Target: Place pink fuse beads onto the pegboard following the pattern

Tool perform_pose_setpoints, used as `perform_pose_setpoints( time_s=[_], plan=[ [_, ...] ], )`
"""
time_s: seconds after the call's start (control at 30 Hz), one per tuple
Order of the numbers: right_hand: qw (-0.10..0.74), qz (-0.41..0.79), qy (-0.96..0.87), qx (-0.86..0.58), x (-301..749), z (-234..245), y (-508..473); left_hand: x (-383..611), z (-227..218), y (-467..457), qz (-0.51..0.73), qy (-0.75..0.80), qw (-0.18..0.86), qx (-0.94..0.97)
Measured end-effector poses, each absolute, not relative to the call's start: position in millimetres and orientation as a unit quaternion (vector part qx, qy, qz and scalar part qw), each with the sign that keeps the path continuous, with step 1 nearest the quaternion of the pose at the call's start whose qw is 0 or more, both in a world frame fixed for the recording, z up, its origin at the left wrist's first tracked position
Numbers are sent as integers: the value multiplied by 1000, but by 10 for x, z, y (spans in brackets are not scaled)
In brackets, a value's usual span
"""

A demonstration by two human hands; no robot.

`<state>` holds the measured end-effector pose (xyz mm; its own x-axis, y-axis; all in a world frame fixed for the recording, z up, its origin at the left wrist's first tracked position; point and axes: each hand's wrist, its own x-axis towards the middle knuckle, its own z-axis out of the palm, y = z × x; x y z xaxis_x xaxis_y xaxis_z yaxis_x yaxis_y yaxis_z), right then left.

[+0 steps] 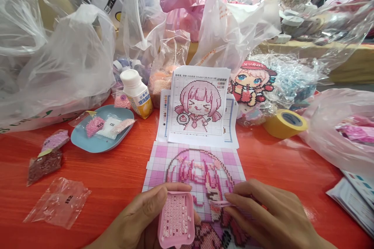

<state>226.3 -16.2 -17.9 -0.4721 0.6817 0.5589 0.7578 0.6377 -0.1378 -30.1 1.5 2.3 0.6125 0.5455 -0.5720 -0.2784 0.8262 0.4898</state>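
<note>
From where I stand, the left hand (147,207) is wrapped round a pink bead tray (177,220) at the bottom centre of the frame, thumb along its side. It is tipped so its rows of pale beads face up, probably to keep them within short reach. The right hand (264,210), lower right of centre, pinches pink tweezers (222,204), their tips over the pegboard (157,171); I can't tell whether a bead sits between them. The pegboard lies flat in the lower centre, partly under both hands, its beads forming outlines and pink patches.

Just behind it, mid-frame, a printed chart (200,105) stands propped nearly upright, facing the person, presumably so it can be read without either hand letting go. What it leans on is hidden.

At left, a blue dish (92,146) gathers small bead packets (95,125), likely to keep them from straying over the red table (122,171). A flat clear bag marked H2 (58,202) lies lower left, and a yellow tape roll (284,124) rests right of the chart.
</note>
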Motion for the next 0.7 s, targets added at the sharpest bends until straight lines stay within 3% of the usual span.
perform_pose_setpoints(
  time_s=[0.7],
  plan=[
    [323,-57,-846,-420,2232,-73,-170,-277,-139,-96,270,317,893,169]
  ],
)
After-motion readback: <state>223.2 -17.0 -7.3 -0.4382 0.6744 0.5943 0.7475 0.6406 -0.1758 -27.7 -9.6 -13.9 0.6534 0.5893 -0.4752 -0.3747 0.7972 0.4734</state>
